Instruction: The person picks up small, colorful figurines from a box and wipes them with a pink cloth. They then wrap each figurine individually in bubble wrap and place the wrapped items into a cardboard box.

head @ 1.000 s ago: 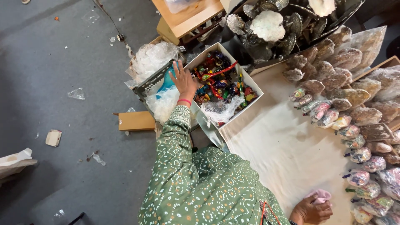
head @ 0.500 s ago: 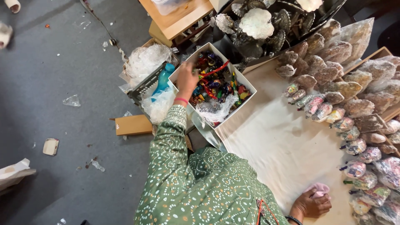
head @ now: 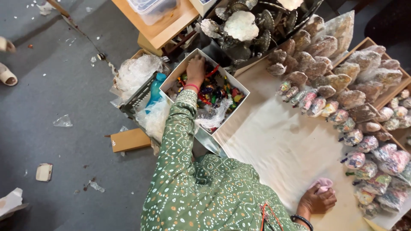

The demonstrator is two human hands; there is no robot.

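My left hand (head: 195, 68) reaches into an open white box (head: 231, 112) full of small colourful trinkets (head: 220, 92). Its fingers are down among them at the box's far corner, and a grip is not visible. A pink band sits on that wrist, and the sleeve is green with white dots. My right hand (head: 317, 201) lies at the lower right on a white cloth (head: 278, 145), with its fingers closed over a small pink cloth (head: 323, 185).
Rows of plastic-wrapped shell pieces (head: 355, 137) line the cloth's right side. Silvery shell ornaments (head: 242, 25) fill a dark tray behind the box. To the left are a crate of crumpled plastic (head: 135, 72), a blue bottle (head: 155, 87) and a cardboard box (head: 130, 140). A sandalled foot (head: 6, 75) shows at the far left.
My left hand went from the box's near-left edge over the rim and deeper into the trinkets at the far corner. My right hand stayed on the pink cloth.
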